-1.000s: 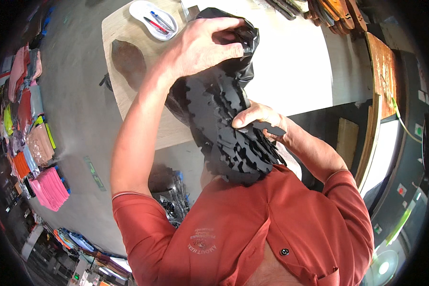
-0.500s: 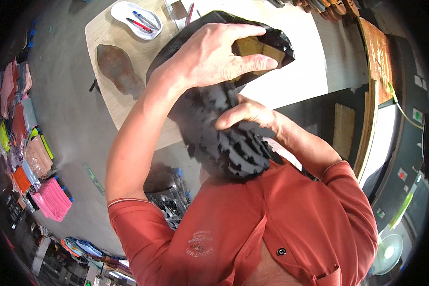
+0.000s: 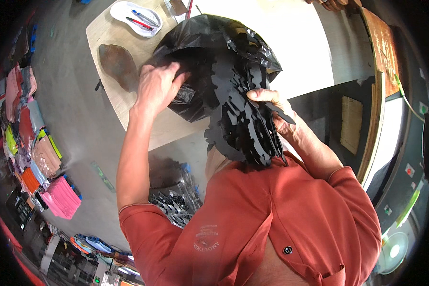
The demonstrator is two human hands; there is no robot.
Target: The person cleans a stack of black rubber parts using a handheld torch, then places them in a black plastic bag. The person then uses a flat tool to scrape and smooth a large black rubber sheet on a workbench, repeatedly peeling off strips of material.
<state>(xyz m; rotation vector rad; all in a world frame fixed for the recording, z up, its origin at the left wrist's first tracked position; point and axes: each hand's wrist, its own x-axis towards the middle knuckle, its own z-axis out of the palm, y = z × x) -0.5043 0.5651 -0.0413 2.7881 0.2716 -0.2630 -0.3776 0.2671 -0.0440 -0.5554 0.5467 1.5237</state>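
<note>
A black plastic bag (image 3: 190,38) lies on the light wooden table, its mouth spread toward me. My left hand (image 3: 156,88) is at the left side of that mouth, its curled fingers and thumb closed on the edge of the plastic. A thick bundle of flat black cut pieces with notched, wavy edges (image 3: 245,119) reaches from the bag's mouth down to my chest. From the right, my right hand (image 3: 275,102) grips this bundle, thumb on top; its other fingers are mostly hidden beneath. The upper ends of the pieces are inside the bag.
On the table (image 3: 107,28), a brown sole-shaped piece (image 3: 117,66) lies left of the bag. Behind it stands a white tray (image 3: 124,14) with pens. Below the table edge is a container of black pieces (image 3: 176,202). A wooden board (image 3: 379,52) stands at right.
My left hand has moved left and nearer, off the bag's top to its left edge. The bundle has swung right with my right hand, and the bag's mouth now faces me.
</note>
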